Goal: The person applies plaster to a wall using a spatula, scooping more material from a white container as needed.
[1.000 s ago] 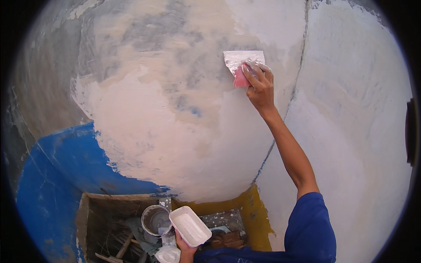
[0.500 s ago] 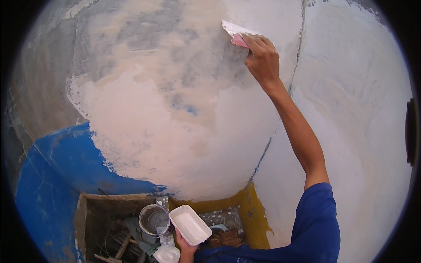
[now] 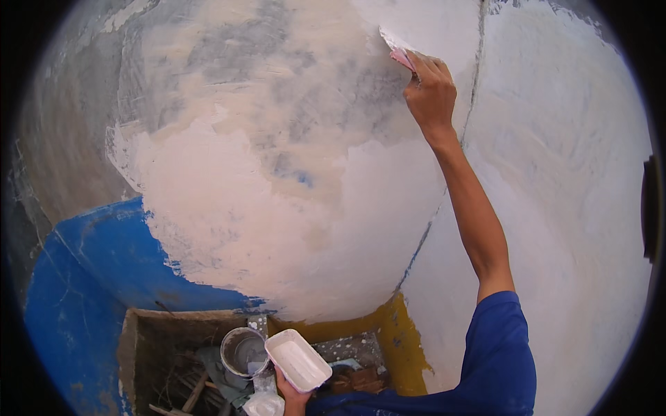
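Note:
My right hand (image 3: pixel 431 91) is raised high on the wall and grips a putty knife (image 3: pixel 401 57) by its pink handle. Its wide blade, coated in white, lies against the wall (image 3: pixel 298 229) near the corner crack. White filler covers much of this wall, with grey and beige patches showing through. Low in front of me, my left hand (image 3: pixel 291 392) holds a white rectangular tub (image 3: pixel 300 360) from below, its inside smeared with pale filler. Only part of that hand shows beneath the tub.
A round bucket (image 3: pixel 233 341) with grey residue stands beside the tub, near a whitish plastic bag (image 3: pixel 263 404). Behind them is a concrete trough (image 3: pixel 129 347) holding wood scraps (image 3: pixel 195 392) and cloth. Blue paint (image 3: pixel 104 256) covers the lower left wall; a mustard-yellow band (image 3: pixel 406 350) runs low right.
My right hand has moved right and slightly down, while the blade has shifted right toward the corner. The tub in my left hand is almost where it was.

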`<control>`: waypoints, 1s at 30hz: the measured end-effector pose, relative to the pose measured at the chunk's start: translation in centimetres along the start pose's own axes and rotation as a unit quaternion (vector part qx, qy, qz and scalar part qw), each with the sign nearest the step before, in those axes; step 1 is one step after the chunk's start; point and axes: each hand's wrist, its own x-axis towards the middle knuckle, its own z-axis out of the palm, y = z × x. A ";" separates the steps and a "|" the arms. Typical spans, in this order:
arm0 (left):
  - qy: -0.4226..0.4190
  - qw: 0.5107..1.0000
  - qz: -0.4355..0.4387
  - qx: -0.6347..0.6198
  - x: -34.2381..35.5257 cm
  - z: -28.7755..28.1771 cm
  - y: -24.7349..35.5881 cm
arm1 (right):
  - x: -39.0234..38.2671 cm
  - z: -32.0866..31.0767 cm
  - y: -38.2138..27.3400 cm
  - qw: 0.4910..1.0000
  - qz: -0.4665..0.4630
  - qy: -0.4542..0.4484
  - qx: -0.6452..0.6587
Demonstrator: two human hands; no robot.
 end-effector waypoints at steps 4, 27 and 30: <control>0.022 1.000 0.011 -0.008 0.2 -0.7 -0.3 | -4.2 -0.8 -4.0 0.992 -0.062 -0.097 0.046; 0.009 1.000 0.030 0.000 1.2 -0.5 0.3 | 11.7 2.4 -0.6 0.988 -0.138 -0.062 0.042; 0.006 1.000 0.026 0.001 0.9 0.2 0.4 | 7.3 1.6 -0.9 0.983 -0.152 -0.083 0.067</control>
